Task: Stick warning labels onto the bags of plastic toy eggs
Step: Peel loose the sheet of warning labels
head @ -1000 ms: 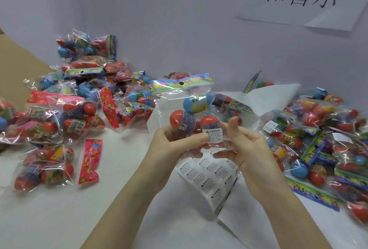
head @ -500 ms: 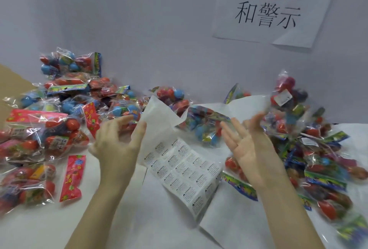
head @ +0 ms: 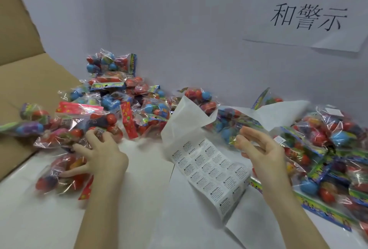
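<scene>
1. Nearest the camera, two bare forearms reach forward over the white worktop [head: 139,199], one on each side of a curled label sheet [head: 211,171].
2. Left hand [head: 103,155] lies palm down on a bag of toy eggs [head: 59,177] at the near left; its fingers are spread, the fingertips touching the clear wrap of this bag and of the bags just beyond it. Whether any finger pinches the plastic cannot be told.
3. Right hand [head: 260,149] is raised above the worktop, palm turned inward to the left, fingers loosely apart and gently bent, holding nothing. Its fingertips are close to a bag with a blue egg [head: 229,129], but contact cannot be told.
4. Between the hands, the label sheet lies with its printed warning stickers facing up; its blank far end stands curled upward.
5. Beyond the left hand a heap of egg bags [head: 119,99] rises against the grey wall [head: 189,29], with a brown cardboard flap [head: 23,69] at the far left.
6. To the right, another pile of egg bags [head: 328,149] spreads along the worktop edge.
7. Farthest, a paper sign [head: 310,15] with Chinese characters hangs on the wall.
</scene>
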A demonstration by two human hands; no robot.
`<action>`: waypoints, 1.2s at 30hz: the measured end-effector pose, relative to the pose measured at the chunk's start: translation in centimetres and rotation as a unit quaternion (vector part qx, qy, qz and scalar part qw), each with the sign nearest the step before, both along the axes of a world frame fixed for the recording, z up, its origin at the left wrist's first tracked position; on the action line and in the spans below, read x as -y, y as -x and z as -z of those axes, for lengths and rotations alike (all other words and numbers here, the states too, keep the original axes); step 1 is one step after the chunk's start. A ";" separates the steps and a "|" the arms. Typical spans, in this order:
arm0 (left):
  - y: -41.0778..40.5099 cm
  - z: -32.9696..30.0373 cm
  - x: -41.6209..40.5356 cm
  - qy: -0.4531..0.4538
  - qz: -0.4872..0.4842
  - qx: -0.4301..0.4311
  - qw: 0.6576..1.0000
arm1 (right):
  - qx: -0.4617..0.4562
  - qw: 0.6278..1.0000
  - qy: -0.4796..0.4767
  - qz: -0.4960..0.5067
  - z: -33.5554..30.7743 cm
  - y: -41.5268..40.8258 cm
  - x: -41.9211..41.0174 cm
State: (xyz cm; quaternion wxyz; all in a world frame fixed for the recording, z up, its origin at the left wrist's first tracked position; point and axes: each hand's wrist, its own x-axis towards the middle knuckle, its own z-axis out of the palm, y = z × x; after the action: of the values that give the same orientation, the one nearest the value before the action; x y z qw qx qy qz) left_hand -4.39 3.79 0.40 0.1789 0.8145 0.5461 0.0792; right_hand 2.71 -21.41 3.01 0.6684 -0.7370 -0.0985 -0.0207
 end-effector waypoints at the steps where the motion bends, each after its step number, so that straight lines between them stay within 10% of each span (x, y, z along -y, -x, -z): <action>1: 0.0 -0.1 0.1 -0.008 0.005 0.007 1.000 | 0.006 1.000 -0.001 0.005 0.0 0.0 0.0; 8: -0.3 -1.3 3.7 -0.122 0.081 0.233 0.961 | 0.034 0.999 0.005 0.029 0.4 0.0 -0.3; 17: -1.0 -2.5 8.3 -0.156 0.205 0.638 0.725 | 0.008 0.999 -0.032 -0.019 0.0 0.7 -1.2; 26: -1.0 -2.0 10.7 0.331 0.270 0.679 0.597 | -0.196 0.946 -0.178 -0.187 -0.3 2.1 -2.4; 33: -1.1 -2.6 9.9 0.520 0.238 0.641 0.512 | -0.125 0.949 -0.258 -0.134 -0.4 1.5 -1.5; 36: -1.2 -2.7 9.2 0.515 0.225 0.629 0.537 | -0.092 0.950 -0.242 -0.172 -0.4 1.4 -1.1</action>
State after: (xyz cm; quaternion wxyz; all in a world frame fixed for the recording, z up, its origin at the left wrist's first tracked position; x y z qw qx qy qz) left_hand -3.23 -5.40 3.13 0.8770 0.4183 0.0382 0.2334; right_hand 1.35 -20.26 3.45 0.8261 -0.5238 -0.1544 0.1393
